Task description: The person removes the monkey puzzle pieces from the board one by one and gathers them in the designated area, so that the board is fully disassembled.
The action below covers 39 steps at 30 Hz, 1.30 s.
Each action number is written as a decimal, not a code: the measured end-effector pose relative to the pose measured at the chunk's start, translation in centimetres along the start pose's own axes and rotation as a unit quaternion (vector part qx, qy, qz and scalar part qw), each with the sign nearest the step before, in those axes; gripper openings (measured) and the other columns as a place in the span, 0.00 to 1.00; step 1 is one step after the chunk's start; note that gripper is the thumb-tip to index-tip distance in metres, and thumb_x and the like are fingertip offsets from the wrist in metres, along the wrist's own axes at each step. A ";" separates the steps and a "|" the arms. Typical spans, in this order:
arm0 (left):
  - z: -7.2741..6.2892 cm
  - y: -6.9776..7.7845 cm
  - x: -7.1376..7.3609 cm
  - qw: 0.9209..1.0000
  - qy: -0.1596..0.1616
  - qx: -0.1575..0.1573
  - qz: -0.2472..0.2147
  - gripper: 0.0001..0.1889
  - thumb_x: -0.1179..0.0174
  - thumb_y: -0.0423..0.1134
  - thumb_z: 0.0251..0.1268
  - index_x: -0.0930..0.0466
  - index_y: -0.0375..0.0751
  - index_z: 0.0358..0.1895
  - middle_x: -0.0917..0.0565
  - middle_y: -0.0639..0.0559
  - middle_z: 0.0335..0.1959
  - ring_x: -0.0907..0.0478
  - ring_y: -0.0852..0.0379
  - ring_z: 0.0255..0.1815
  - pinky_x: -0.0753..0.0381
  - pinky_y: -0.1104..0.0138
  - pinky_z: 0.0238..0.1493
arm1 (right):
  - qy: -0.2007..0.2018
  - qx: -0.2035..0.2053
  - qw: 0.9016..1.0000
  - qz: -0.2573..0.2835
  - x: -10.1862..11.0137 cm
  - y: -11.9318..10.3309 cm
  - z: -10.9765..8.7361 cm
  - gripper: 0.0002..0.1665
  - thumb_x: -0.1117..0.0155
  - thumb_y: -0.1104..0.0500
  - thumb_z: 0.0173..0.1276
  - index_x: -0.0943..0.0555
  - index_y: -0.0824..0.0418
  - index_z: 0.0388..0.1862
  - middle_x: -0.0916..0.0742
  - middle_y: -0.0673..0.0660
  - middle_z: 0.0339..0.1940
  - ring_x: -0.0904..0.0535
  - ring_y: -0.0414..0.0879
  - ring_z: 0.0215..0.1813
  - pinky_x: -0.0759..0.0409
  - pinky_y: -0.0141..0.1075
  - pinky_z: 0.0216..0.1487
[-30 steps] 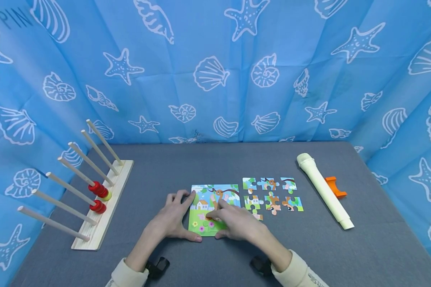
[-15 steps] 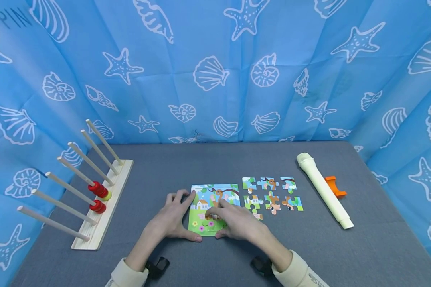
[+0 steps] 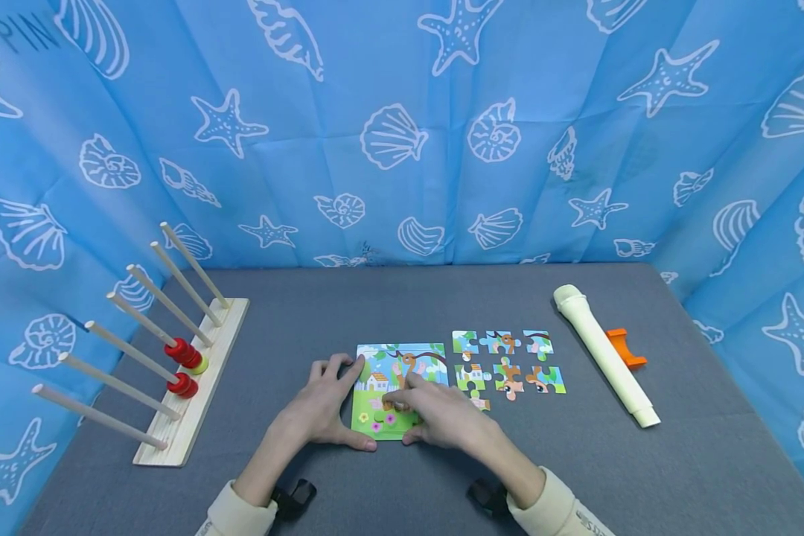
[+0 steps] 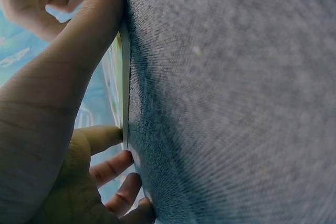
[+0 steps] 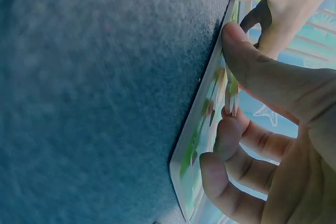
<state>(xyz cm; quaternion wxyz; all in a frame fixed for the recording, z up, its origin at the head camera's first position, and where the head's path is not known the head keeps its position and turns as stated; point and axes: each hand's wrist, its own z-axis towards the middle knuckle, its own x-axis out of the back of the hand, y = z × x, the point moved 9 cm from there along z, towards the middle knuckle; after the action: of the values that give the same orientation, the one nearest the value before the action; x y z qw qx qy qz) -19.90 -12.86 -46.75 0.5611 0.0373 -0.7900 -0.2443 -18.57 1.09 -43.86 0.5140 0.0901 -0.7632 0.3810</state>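
A square picture puzzle board (image 3: 364, 426) lies flat, with a house, a branch, grass and flowers in its picture. My left hand (image 3: 318, 409) spans its left side with fingers spread, the fingertips at the far left edge and the thumb along the near edge. Over the lower right of the board, my right hand (image 3: 445, 417) pinches a green puzzle piece (image 5: 231, 85) between thumb and fingers. In the head view this piece, bearing a pink flower, overlaps the board's lower part, and the hand partly hides it. Both wrist views show the board's thin edge (image 4: 125, 87) close up.
Several loose puzzle pieces (image 3: 509, 376) lie right of the board, the nearest by the right hand. Further right are a cream toy microphone (image 3: 603, 353) and an orange U-shaped holder (image 3: 626, 350). A wooden peg rack (image 3: 201, 402) with red and yellow beads stands left.
The pinched piece has shifted a little left over the board as the right fingers adjusted. The left hand and the board have stayed put.
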 end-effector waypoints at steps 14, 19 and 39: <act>-0.1 0.2 0.1 1.000 0.000 -0.003 0.000 0.68 0.20 0.69 0.37 0.45 0.45 0.82 0.40 0.41 0.76 0.42 0.35 0.72 0.21 0.43 0.58 | 0.005 0.015 1.000 -0.005 0.2 -0.5 -0.4 0.32 0.19 0.55 0.58 0.18 0.52 0.63 0.21 0.51 0.40 0.32 0.38 0.32 0.33 0.30 0.25; -0.1 0.1 0.1 1.000 -0.005 -0.001 -0.002 0.68 0.21 0.70 0.37 0.45 0.45 0.82 0.41 0.41 0.76 0.42 0.35 0.72 0.21 0.42 0.59 | 0.004 0.022 1.000 -0.007 0.1 -0.6 -0.4 0.31 0.20 0.55 0.59 0.17 0.52 0.63 0.21 0.51 0.40 0.32 0.38 0.32 0.32 0.29 0.26; 0.0 -0.1 -0.1 1.000 -0.012 0.013 0.005 0.68 0.21 0.71 0.36 0.45 0.47 0.82 0.41 0.43 0.77 0.43 0.35 0.74 0.22 0.42 0.61 | 0.022 0.021 0.999 -0.015 2.2 1.2 -2.7 0.30 0.24 0.52 0.63 0.19 0.50 0.65 0.24 0.49 0.37 0.35 0.37 0.29 0.37 0.28 0.25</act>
<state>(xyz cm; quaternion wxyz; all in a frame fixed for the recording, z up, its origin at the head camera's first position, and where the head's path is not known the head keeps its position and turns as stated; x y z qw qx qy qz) -19.88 -12.86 -46.90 0.5521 0.0380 -0.8001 -0.2314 -18.30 4.27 -42.03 0.5344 0.1039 -0.7420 0.3912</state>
